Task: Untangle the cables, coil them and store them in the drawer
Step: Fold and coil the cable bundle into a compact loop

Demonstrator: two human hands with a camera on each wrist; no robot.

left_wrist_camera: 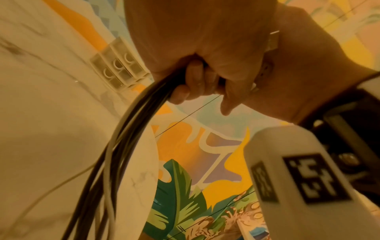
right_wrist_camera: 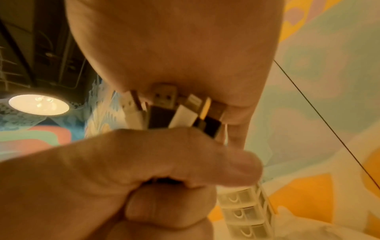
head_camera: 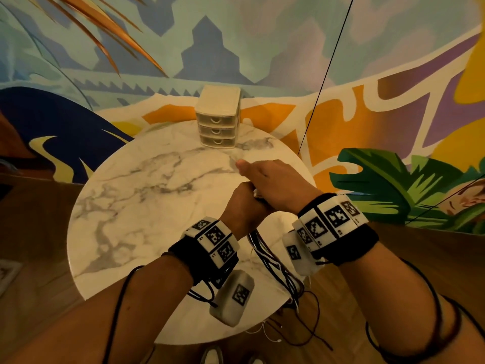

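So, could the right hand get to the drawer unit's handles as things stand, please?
Probably not freely: the right hand rests on the plug ends of the cables that the left hand grips. The marble table towards the drawer unit looks unobstructed.

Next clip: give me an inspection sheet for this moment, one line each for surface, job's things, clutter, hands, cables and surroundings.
Surface: round white marble table, mostly bare.
Job's things: three-drawer organizer at the table's far edge, all drawers closed; cable bundle, black and white, hanging from the hands over the near edge.
Clutter: nothing seen.
Hands: left hand fisted round the bundle; right hand over the top, its palm against the connector ends.
Cables: several USB-type plugs gathered together; strands below hang loose toward the floor, not coiled.
Surroundings: painted mural wall; wooden floor; a lit lamp in the right wrist view.
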